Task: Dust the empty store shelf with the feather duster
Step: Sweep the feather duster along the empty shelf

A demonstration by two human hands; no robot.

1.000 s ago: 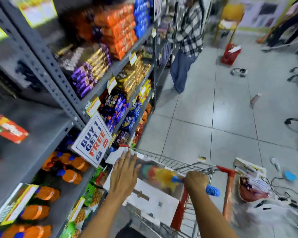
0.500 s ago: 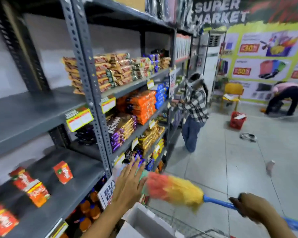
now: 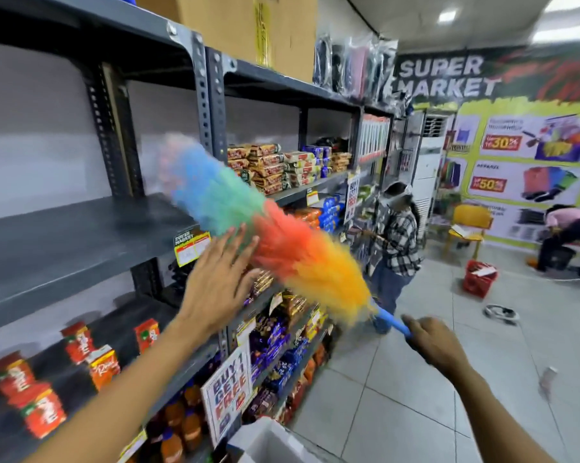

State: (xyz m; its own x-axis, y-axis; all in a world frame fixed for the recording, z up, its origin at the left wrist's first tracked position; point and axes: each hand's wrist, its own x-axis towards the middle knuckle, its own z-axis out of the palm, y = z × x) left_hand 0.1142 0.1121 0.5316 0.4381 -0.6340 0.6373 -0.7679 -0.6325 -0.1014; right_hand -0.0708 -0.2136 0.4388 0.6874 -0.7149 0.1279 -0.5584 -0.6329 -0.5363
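Observation:
The feather duster (image 3: 268, 228) has a fluffy head in blue, green, red and yellow bands and a blue handle. My right hand (image 3: 432, 342) is closed on the handle at lower right. The blue tip of the head reaches over the front edge of the bare dark grey shelf (image 3: 65, 242) at left. My left hand (image 3: 218, 282) is spread open, fingers touching the underside of the head near the green and red bands.
Red packets (image 3: 41, 409) lie on the shelf below. Stocked shelves of snacks (image 3: 282, 168) run to the right. A "buy 1 get 1 free" sign (image 3: 228, 392) hangs low. A person in a plaid shirt (image 3: 395, 248) stands down the aisle; a red basket (image 3: 479, 279) sits on the floor.
The duster has risen from the cart up to the bare shelf, and its head now points up and left. My left hand rose with it. The view tilted upward.

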